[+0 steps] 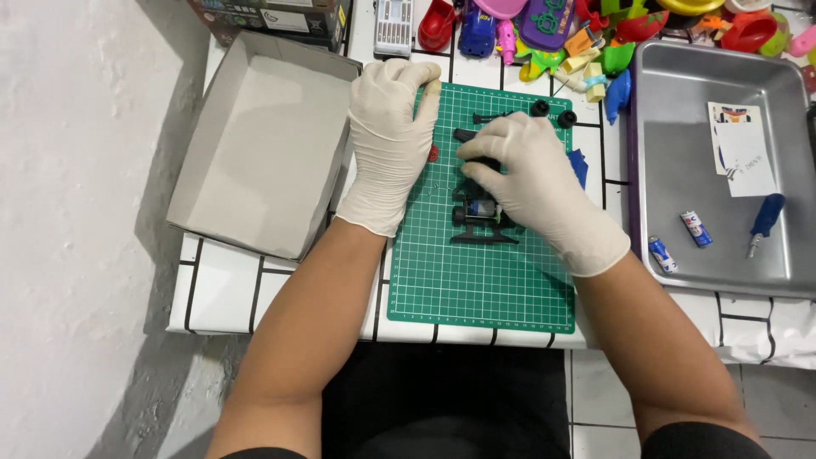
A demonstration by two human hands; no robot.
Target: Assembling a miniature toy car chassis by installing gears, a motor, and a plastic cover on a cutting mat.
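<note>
Open grey cardboard box, rectangular, at table's left edge; dark printed carton behind it at the top; white rectangular card with a small coloured picture lying in the steel tray; two small blue-white-red labelled batteries beside it.

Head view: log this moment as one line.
left hand: flat on green cutting mat edge | right hand: fingers on black toy chassis | metal tray: two batteries, screwdriver

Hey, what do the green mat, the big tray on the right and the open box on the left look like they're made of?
Green mat: likely matte rubbery plastic, flat with a printed white grid. Tray: metal, probably steel, brushed grey with soft reflections. Box: cardboard, dull grey-brown with folded walls.
</note>
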